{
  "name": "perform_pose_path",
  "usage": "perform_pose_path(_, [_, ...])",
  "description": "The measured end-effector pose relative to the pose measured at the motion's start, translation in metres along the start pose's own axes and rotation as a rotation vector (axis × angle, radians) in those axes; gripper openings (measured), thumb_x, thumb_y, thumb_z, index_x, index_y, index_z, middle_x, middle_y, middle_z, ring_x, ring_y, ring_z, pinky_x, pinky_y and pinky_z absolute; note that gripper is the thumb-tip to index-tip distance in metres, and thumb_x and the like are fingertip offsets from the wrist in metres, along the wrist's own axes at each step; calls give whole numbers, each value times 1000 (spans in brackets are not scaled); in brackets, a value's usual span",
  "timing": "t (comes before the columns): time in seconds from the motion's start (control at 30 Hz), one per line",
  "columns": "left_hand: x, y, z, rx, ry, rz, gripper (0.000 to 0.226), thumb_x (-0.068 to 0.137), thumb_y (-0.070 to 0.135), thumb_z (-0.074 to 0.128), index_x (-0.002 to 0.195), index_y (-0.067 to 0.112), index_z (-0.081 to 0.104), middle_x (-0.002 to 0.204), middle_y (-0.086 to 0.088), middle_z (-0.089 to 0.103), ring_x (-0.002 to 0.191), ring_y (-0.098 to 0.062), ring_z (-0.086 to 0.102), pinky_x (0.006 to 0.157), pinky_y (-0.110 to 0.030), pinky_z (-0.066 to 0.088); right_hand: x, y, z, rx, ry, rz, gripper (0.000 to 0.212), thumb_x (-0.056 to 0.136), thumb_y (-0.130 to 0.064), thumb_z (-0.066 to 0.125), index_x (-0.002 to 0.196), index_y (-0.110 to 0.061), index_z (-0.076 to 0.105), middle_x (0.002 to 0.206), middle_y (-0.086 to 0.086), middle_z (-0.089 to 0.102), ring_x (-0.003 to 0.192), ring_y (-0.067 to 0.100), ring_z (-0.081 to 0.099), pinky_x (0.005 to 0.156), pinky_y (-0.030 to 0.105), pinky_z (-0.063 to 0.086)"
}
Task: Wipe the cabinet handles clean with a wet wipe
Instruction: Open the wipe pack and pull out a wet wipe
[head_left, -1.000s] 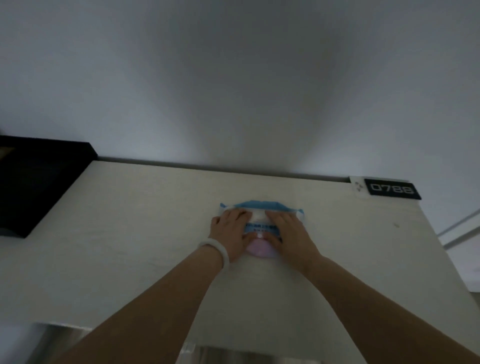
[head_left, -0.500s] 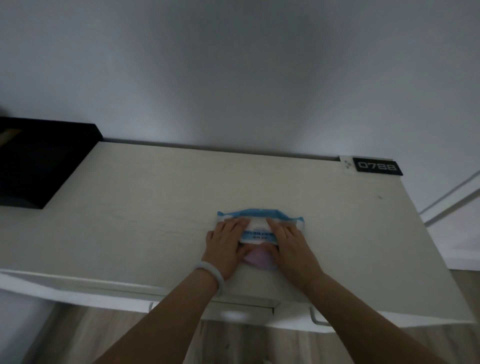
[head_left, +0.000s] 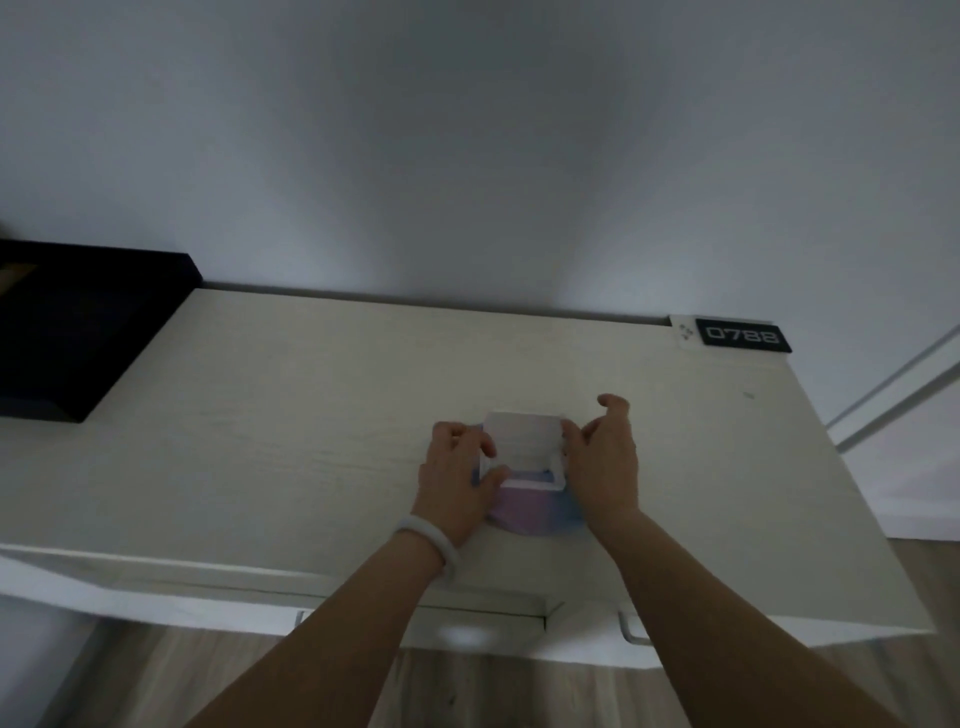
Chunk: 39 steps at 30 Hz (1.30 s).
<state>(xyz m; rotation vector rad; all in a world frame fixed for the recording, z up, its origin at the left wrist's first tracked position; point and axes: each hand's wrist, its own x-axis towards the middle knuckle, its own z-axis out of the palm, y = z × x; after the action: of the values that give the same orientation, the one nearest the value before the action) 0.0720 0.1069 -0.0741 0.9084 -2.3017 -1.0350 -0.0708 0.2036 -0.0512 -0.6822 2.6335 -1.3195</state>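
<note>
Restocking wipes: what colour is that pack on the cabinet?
Pink-purple and blue wet wipe pack, white lid raised; head view.

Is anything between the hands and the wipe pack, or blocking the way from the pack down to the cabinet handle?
Nothing visible. The left hand and right hand already hold the wet wipe pack with its flap raised. The cabinet handle sits below the cabinet top's front edge, unobstructed.
</note>
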Motion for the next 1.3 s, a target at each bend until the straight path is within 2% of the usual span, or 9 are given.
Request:
perform_pose_path(0.07, [5, -1, 2, 67, -29, 36, 29, 78, 35, 66, 103, 22, 65, 112, -3, 40, 104, -24, 50, 88, -48, 48, -5, 2, -5, 41, 0, 18, 43, 91, -20, 61, 127, -13, 38, 81, 4, 59, 74, 20, 60, 66, 34, 50])
perform_pose_path(0.17, [12, 1, 5, 177, -126, -40, 45, 81, 32, 71, 125, 33, 59, 121, -4, 37, 116, -26, 43, 98, -46, 42, -22, 9, -10, 74, -9, -2, 28, 90, -13, 59, 112, -16, 41, 74, -1, 58, 70, 20, 61, 55, 27, 44])
perform_pose_path(0.33, [19, 2, 3, 374, -269, -110, 76, 78, 47, 71, 144, 44, 32, 133, -2, 29, 123, -26, 33, 100, -41, 38, -39, 26, 0, -12, -132, -182, 32, 87, -8, 62, 113, -22, 49, 96, -12, 58, 91, 15, 60, 76, 31, 52])
perform_pose_path(0.53, [18, 2, 2, 474, -317, -102, 78, 80, 53, 66, 146, 46, 25, 137, -2, 27, 123, -26, 31, 99, -39, 38, -35, 27, 10, -69, -166, -211, 51, 79, 3, 60, 127, -14, 52, 100, -3, 65, 100, 19, 57, 85, 24, 46])
perform_pose_path(0.7, [10, 2, 5, 484, -273, -90, 69, 80, 59, 61, 142, 47, 33, 140, 0, 28, 124, -25, 32, 97, -37, 37, -30, 22, 13, -40, -190, -118, 47, 77, 4, 62, 123, -6, 57, 96, -7, 62, 101, 17, 59, 89, 22, 43])
perform_pose_path(0.9, [7, 9, 11, 356, -102, -156, 44, 84, 48, 61, 123, 29, 52, 127, 1, 44, 118, -25, 41, 90, -37, 38, -39, 8, 9, 332, -314, 22, 47, 81, 15, 56, 118, -13, 50, 98, 2, 67, 83, -5, 65, 74, 9, 50])
perform_pose_path(1.0, [11, 7, 12, 293, -34, -196, 22, 91, 28, 55, 110, 17, 56, 121, -7, 50, 114, -29, 44, 84, -38, 38, -35, 14, 5, 58, -245, -125, 28, 80, 5, 61, 103, -11, 63, 93, 5, 64, 86, 12, 60, 73, 7, 40])
perform_pose_path(1.13, [11, 2, 13, 286, -24, -178, 12, 93, 21, 53, 101, 14, 59, 120, -9, 50, 110, -28, 45, 80, -36, 35, -31, 19, 8, -318, -272, -398, 5, 80, -9, 67, 85, -8, 67, 90, 11, 58, 91, 25, 51, 81, 30, 39])
perform_pose_path(1.3, [11, 0, 13, 277, -17, -123, 10, 91, 18, 55, 98, 13, 61, 114, -10, 53, 106, -31, 48, 81, -40, 41, -19, 10, 14, -488, -318, -603, 18, 57, -10, 79, 60, -15, 62, 64, 5, 58, 61, 25, 61, 57, 30, 50])
